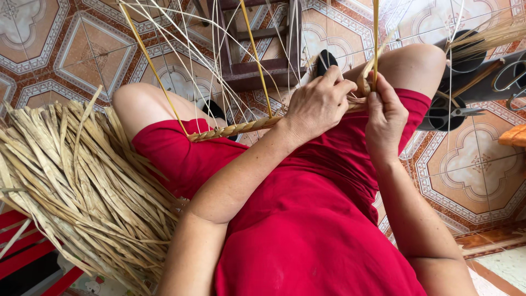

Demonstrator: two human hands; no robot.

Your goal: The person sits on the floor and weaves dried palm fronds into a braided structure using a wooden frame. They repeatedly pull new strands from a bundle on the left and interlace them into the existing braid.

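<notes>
Straw braid (235, 130): lies across the red-clad lap, long axis running from the left knee toward the hands. Left hand (318, 104) and right hand (385, 118) close together, both pinching its unwoven end, apparently; loose strands (257, 55) fan upward.

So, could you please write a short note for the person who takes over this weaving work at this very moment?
Left hand: closed around the working end of the woven straw cord, thumb and fingers pinching it.
Right hand: pinching the upright yellow strand where it meets the cord.
The cord runs from the hands across the lap in the red garment. Loose thin strands fan up over the tiled floor. A big bundle of flat straw lies by the left knee.
Done: the braided length across the lap.
Left: the loose strands are unwoven.
</notes>
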